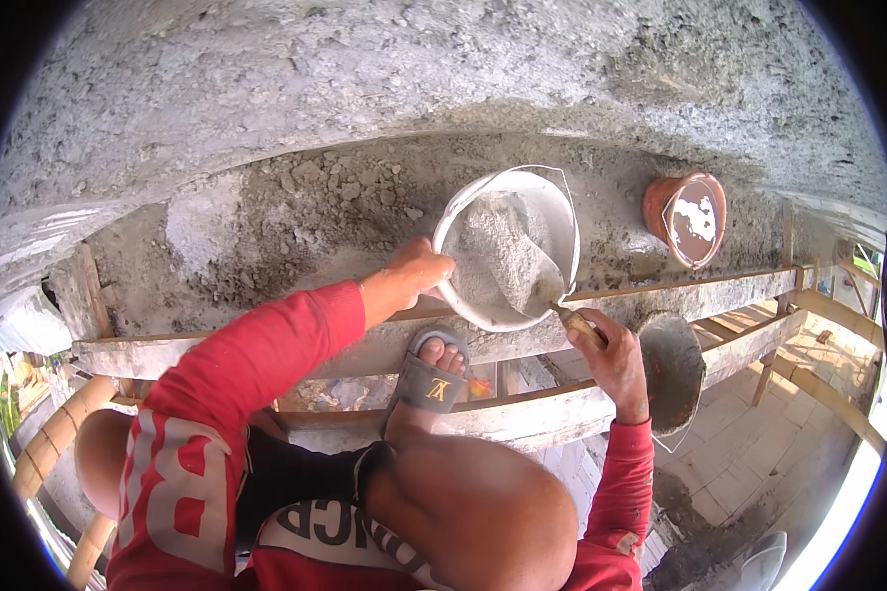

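Note:
A white bucket (pixel 560 212) tilts toward me at the middle, with a thin wire handle at its rim. Grey, crumbly cement mix (pixel 493 231) lies inside it. My left hand (pixel 412 279) grips the bucket's left rim, fingers closed round the edge. In my right hand (pixel 618 364) is the worn handle of a trowel (pixel 583 327). The trowel's blade reaches over the near right rim into the bucket, partly covered by the mix.
Loose grey rubble (pixel 315 212) lies along the rough wall (pixel 384 74). A reddish-brown pail (pixel 657 209) with shiny liquid stands at right. Near my right hand sits a dark bucket (pixel 672 369). Wooden planks (pixel 705 293) and bamboo poles (pixel 59 433) frame open gaps above a lower floor; my sandalled foot (pixel 432 379) rests here.

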A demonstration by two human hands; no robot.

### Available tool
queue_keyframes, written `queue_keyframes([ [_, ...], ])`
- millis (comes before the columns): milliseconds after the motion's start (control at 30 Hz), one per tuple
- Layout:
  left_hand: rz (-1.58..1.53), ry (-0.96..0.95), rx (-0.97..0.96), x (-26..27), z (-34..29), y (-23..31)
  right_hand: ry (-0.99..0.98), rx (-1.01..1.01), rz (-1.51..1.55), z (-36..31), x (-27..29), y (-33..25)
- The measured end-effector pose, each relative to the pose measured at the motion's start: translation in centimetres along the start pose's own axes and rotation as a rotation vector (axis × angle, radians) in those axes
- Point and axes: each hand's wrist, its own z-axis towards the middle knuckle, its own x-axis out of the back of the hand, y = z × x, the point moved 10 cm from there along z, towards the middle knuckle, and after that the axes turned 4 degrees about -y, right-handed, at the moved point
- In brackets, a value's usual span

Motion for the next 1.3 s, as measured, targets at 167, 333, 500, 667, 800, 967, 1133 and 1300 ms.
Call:
queue_keyframes([
  [167, -0.089, -0.106, -0.007, 7.4, -9.5, 1.8, -0.047, 0.208, 0.004, -1.1, 2.1, -8.6],
  [333, -0.082, 0.06, 0.001, 17.8, -20.4, 0.2, -0.26, 0.292, -0.014, 0.9, 1.7, -18.2],
  [500, -0.357, 0.306, -0.13, 27.0, -32.6, -6.3, -0.335, 0.371, -0.055, 4.3, -1.3, -27.5],
  [667, -0.709, 0.684, -0.259, 32.4, -44.1, -17.7, -0.424, 0.487, -0.248, 8.6, -9.7, -34.7],
  [800, -0.986, 0.902, -0.32, 34.8, -49.3, -26.8, -0.573, 0.459, -0.399, 11.3, -17.6, -36.9],
  [967, -1.223, 1.012, -0.487, 38.2, -51.3, -34.9, -0.576, 0.277, -0.452, 12.8, -21.1, -37.9],
  [1133, -1.413, 1.077, -0.615, 40.0, -51.0, -39.4, -0.555, 0.175, -0.597, 11.6, -20.8, -38.0],
  [1300, -1.555, 1.046, -0.637, 41.7, -48.7, -41.5, -0.305, 0.645, -0.916, 8.8, -21.0, -42.1],
])
